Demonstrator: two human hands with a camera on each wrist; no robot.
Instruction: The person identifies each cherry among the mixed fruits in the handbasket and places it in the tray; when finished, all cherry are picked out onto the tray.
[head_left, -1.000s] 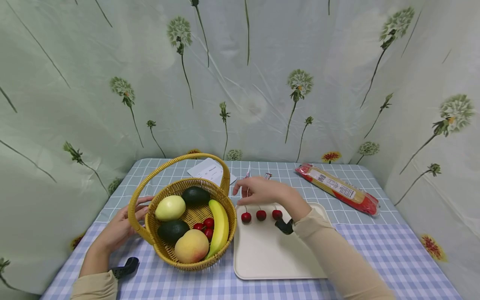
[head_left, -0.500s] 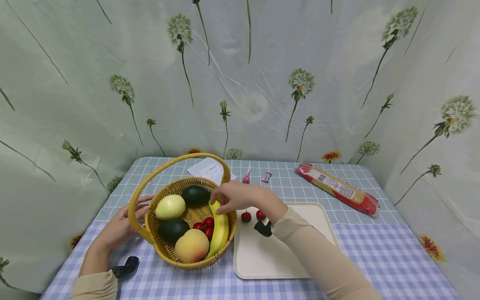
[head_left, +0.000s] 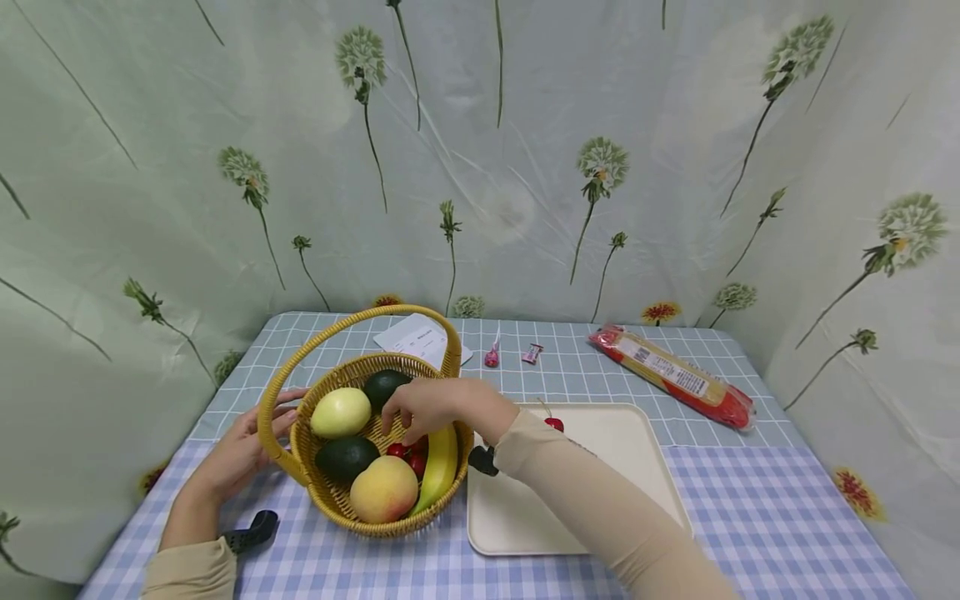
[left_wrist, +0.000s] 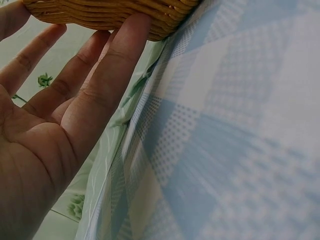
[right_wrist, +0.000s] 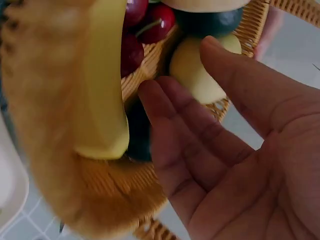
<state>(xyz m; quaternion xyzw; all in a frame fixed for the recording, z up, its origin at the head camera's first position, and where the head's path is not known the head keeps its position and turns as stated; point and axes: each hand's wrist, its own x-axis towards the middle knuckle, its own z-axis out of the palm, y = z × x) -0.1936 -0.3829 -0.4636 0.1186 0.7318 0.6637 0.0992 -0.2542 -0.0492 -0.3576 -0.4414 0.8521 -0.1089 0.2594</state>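
A yellow wicker basket (head_left: pixel 369 530) stands at the table's left middle. In it lie a banana (head_left: pixel 441 471), a peach (head_left: pixel 384 492), a pale yellow-green oval fruit (head_left: pixel 341 413), a dark green avocado (head_left: pixel 347 462) and a second one partly behind the hand. Red cherries (right_wrist: pixel 132 55) sit in the middle. My right hand (head_left: pixel 435 406) hovers over the basket beside the cherries; the right wrist view shows its fingers extended, thumb apart, nothing between them. My left hand (head_left: pixel 251 446) touches the basket's outer left wall with straight fingertips.
A white tray (head_left: pixel 525 525) lies right of the basket, with a cherry (head_left: pixel 553 423) near its far edge; the right forearm crosses it. Behind are a lollipop (head_left: pixel 492 357), a wrapped candy (head_left: pixel 532 353), a paper (head_left: pixel 416 337) and a red-and-yellow pack (head_left: pixel 675 377).
My right hand has moved left from above the tray, past the banana, to over the middle of the basket. The left hand stays at the basket's side.
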